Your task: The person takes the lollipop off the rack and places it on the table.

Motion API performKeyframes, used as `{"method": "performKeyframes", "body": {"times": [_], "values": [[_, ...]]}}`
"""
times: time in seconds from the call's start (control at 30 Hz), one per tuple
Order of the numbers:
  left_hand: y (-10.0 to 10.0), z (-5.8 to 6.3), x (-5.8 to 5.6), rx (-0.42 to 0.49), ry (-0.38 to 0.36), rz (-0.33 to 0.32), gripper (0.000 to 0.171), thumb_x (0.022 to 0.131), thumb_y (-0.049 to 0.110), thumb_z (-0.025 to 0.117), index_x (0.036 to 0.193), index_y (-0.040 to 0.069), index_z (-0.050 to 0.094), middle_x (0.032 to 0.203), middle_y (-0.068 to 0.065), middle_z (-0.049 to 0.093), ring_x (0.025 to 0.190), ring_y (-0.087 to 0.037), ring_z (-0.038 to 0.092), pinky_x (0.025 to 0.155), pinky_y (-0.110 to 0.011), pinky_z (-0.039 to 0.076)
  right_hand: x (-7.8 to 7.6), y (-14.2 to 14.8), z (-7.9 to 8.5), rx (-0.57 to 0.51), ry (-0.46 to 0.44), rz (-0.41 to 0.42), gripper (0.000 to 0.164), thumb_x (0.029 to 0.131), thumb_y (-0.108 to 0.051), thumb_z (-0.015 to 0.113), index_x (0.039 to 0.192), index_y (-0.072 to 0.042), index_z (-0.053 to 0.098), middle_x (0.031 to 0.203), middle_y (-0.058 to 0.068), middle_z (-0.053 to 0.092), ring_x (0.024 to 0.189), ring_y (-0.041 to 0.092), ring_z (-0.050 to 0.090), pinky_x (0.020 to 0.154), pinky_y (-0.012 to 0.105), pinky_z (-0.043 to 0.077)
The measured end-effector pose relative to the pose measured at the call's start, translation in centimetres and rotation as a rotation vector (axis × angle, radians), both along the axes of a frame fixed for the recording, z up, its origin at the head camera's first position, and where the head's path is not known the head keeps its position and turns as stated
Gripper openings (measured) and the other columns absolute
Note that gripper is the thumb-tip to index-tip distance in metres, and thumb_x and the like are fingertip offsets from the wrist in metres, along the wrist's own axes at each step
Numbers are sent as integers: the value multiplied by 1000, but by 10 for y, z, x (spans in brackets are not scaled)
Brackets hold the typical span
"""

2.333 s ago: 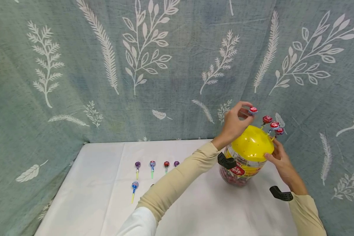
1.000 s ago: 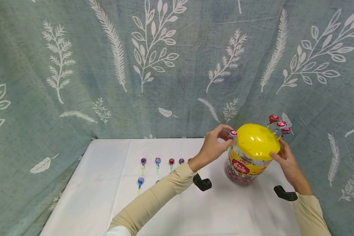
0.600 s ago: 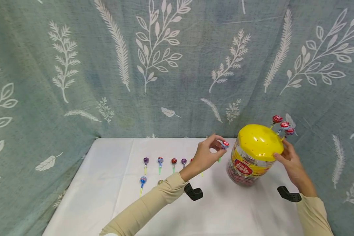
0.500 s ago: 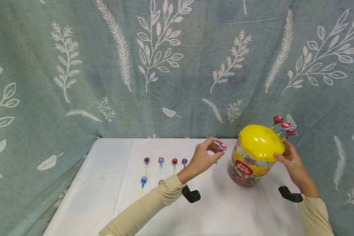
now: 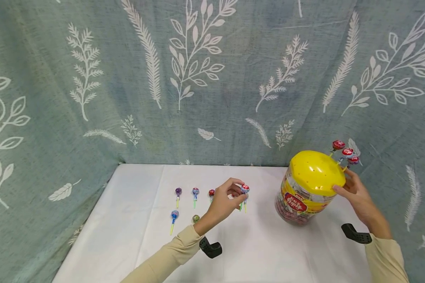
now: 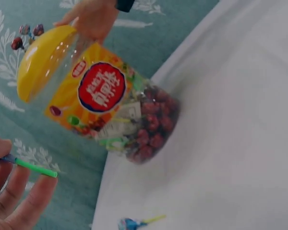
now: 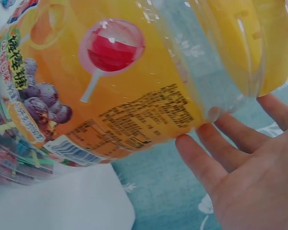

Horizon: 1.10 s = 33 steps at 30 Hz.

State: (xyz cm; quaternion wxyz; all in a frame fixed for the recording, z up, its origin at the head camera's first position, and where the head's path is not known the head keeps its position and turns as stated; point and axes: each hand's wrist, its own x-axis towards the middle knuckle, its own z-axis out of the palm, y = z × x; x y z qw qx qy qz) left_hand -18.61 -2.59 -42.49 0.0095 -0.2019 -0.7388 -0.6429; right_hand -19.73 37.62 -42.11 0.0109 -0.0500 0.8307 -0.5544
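Observation:
My left hand (image 5: 221, 202) pinches a red-and-blue wrapped lollipop (image 5: 245, 189) above the table; its green stick (image 6: 36, 167) points out past the fingers in the left wrist view. At the right stands a clear plastic candy jar (image 5: 295, 202) with a yellow domed lid (image 5: 313, 173) full of small holes. Several wrapped candies fill its bottom. Three red-topped lollipops (image 5: 338, 145) stick up from the lid's far right side. My right hand (image 5: 359, 200) holds the jar at the lid's right edge, thumb on the lid, fingertips against the jar's side in the right wrist view.
Lollipops lie in rows on the white table (image 5: 262, 251): a purple one (image 5: 178, 192), a blue one (image 5: 174, 214), a green one (image 5: 196, 218) and others partly behind my left hand. A patterned curtain (image 5: 219, 98) hangs behind and at the sides.
My left hand has moved from above the jar's lid leftward and down toward the lollipop row, carrying the lollipop. My right hand stays at the jar. The view has shifted slightly left.

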Motion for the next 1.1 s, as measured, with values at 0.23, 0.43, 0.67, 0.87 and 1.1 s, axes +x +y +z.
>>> {"method": "performKeyframes", "body": {"times": [0.23, 0.43, 0.67, 0.87, 1.1], "values": [[-24, -13, 9, 22, -70, 55, 32, 85, 0, 67, 114, -3, 56, 93, -23, 59, 83, -37, 61, 56, -44, 56, 0, 1, 7, 51, -33, -4, 75, 99, -26, 49, 151, -17, -4, 152, 28, 10, 120, 4, 35, 111, 51, 21], [-37, -19, 15, 14, -109, 116, 33, 84, -1, 68, 115, -4, 56, 92, -24, 59, 84, -38, 61, 57, -45, 56, -2, 1, 7, 102, 2, 7, 73, 99, -23, 49, 150, -14, -2, 147, 27, 17, 111, -4, 37, 96, 16, 38], [-48, -33, 19, -1, -144, 152, 32, 84, 0, 68, 114, -2, 56, 91, -21, 58, 82, -35, 61, 56, -43, 56, -2, 0, 8, 95, 7, 27, 73, 99, -21, 49, 149, -10, -2, 144, 24, 20, 109, -6, 39, 85, 8, 37], [-54, -35, 25, -12, -168, 181, 33, 83, -3, 68, 113, -3, 56, 91, -24, 57, 81, -37, 60, 55, -45, 56, -3, 1, 7, 85, 9, 27, 73, 99, -20, 50, 149, -9, -2, 142, 23, 21, 108, -5, 39, 86, 8, 36], [-61, -55, 26, -10, -230, 210, 32, 81, -5, 68, 111, -1, 57, 88, -25, 58, 77, -39, 61, 53, -49, 54, -3, 0, 9, 86, 10, 26, 73, 98, -19, 51, 149, -8, -2, 141, 20, 24, 107, -5, 41, 86, 8, 37]]}}
